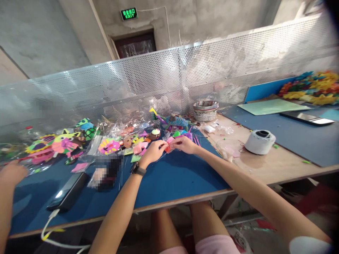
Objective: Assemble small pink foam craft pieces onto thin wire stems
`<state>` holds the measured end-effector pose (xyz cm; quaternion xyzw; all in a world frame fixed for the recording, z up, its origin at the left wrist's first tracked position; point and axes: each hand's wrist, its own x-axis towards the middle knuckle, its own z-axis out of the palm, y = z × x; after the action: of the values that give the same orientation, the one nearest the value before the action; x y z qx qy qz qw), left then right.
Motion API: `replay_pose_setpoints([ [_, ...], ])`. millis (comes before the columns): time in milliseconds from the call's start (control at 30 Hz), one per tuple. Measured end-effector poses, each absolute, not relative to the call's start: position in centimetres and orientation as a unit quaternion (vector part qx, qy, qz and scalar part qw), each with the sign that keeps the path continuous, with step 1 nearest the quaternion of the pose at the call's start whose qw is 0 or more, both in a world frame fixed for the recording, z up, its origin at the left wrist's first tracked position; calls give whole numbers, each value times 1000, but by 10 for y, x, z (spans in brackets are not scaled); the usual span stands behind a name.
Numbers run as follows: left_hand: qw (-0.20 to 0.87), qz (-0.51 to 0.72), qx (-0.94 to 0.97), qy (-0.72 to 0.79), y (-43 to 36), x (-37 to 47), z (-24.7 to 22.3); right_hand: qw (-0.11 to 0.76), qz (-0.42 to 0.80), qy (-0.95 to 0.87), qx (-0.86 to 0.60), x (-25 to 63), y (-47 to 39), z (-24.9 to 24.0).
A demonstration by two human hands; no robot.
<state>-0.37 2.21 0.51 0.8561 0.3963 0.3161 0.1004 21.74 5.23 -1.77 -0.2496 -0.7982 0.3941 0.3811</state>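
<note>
My left hand (155, 151), with a dark watch on the wrist, and my right hand (184, 144) meet over the blue mat. Fingertips of both are pinched on a small red piece (167, 148), soft-looking and partly hidden by the fingers. Clear plastic film seems to hang beside it. Just behind my hands lie purple and pink bits and a green lump (176, 134). Left of them are pink pieces (139, 148) and a brown figure with a pale top (155, 133). A blue dotted animal figure (177, 121) stands farther back.
Another person's hand (13, 173) is at the far left, near colourful figures (42, 150). A phone (69, 190) with a white cable lies on the mat (182, 180). Rightward are a white roll (260, 142), a woven basket (206, 110) and a tablet (307, 118). A perforated metal screen (148, 81) runs behind.
</note>
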Motion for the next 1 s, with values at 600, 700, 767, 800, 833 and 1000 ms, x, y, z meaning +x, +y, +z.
replay_pose_setpoints([
  [600, 232, 354, 809, 409, 35, -9, -6, 380, 409, -777, -290, 214, 55, -21],
  [700, 257, 384, 785, 412, 38, -6, -11, 383, 406, -775, -296, 214, 56, -21],
  [767, 279, 404, 765, 418, 40, -4, -13, 380, 413, -773, -296, 213, 54, -20],
  [800, 289, 414, 754, 420, 41, -3, -14, 379, 418, -772, -292, 213, 53, -19],
  [833, 301, 425, 743, 421, 41, -2, -15, 380, 425, -770, -287, 213, 52, -18],
  [1000, 384, 474, 677, 411, 42, 5, -20, 388, 455, -754, -274, 213, 49, -14],
])
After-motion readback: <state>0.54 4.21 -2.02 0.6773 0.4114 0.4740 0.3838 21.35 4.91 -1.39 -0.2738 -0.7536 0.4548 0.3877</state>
